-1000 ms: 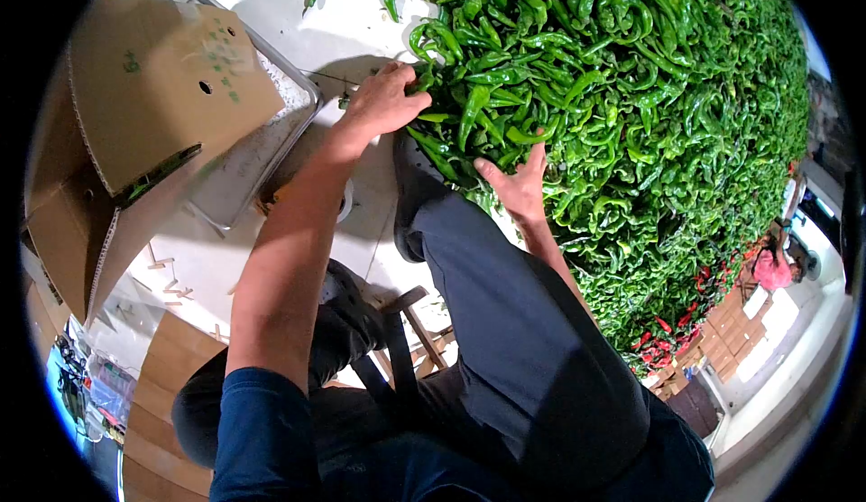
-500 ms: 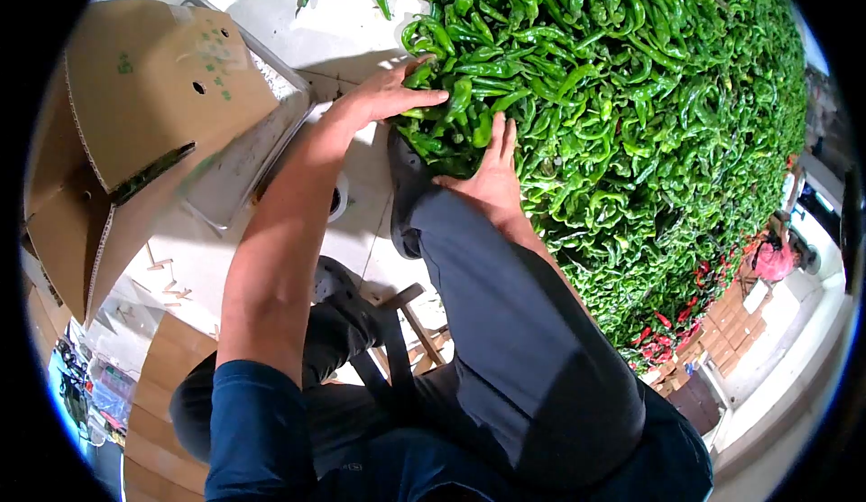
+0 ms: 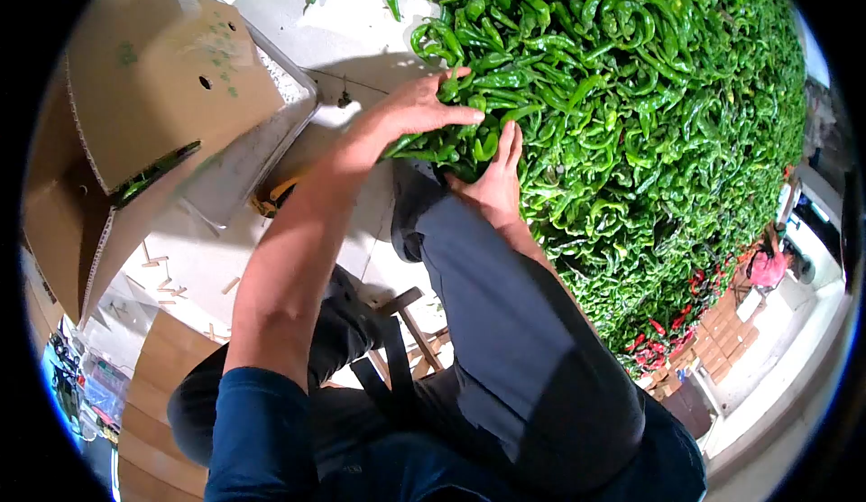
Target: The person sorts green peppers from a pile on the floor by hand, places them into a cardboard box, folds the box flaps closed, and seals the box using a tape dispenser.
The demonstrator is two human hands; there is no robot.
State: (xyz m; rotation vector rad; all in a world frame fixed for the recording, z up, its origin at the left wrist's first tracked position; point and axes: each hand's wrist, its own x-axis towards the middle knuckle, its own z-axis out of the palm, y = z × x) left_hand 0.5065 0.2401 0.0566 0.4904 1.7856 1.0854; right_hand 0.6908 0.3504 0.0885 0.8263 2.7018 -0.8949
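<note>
A large heap of green chili peppers (image 3: 622, 114) spreads across the floor in front of me. At its near edge my left hand (image 3: 417, 110) curves round a bunch of peppers, thumb pointing right and fingertips partly hidden among them. Facing it from below, my right hand (image 3: 492, 186) cups the same bunch, its fingers reaching up along the peppers. The gathered peppers (image 3: 483, 146) lie between my two palms, just beyond my shoe. How many are held cannot be made out.
To the left stands an open cardboard box (image 3: 171, 78) with peppers showing through its slot, beside a pale plastic tray (image 3: 290, 132). Red peppers (image 3: 654, 335) lie at the heap's right-hand edge. A person in pink (image 3: 767, 269) is farther right. Small wooden pieces (image 3: 162, 281) litter the floor.
My left hand has shifted right and slightly down, nearer my right hand, so the peppers between them are closer together. My right hand has barely moved.
</note>
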